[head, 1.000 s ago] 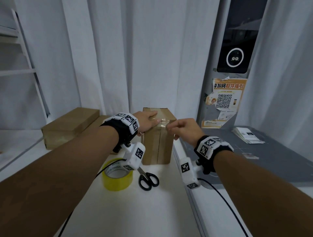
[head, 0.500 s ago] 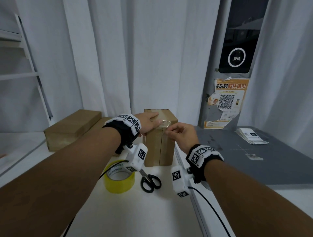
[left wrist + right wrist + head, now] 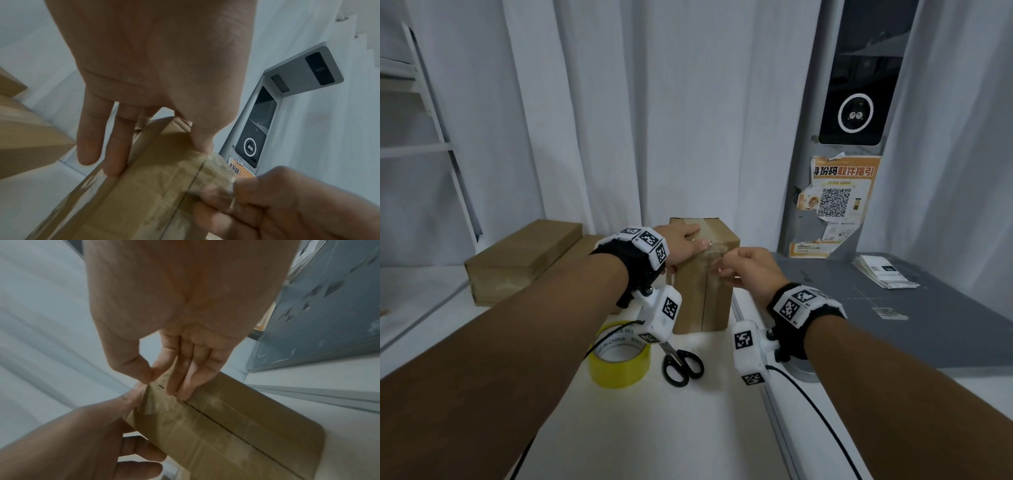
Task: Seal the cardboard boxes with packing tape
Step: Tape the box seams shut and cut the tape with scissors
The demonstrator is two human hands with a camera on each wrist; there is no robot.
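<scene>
A: From the head camera, where is the box?

B: It stands tall on the white table, right under both hands. The left hand lies flat on its top, fingers straight. The right hand is at the top front edge, fingers curled, pinching the clear tape there.

A: What is near the hands?

B: Under the left wrist sit a yellow tape roll and black scissors. More flat boxes lie to the left of the left hand.

A: And the left wrist camera?

B: The left hand has long straight fingers. Its thumb presses on the box top. The right hand is blurry, bunched at the tape on the edge.

A: And the right wrist camera?

B: The right hand squeezes thumb and first finger together on the tape. Its other fingers touch the seam of the box. The left hand is just beside it, fingers spread.
</scene>
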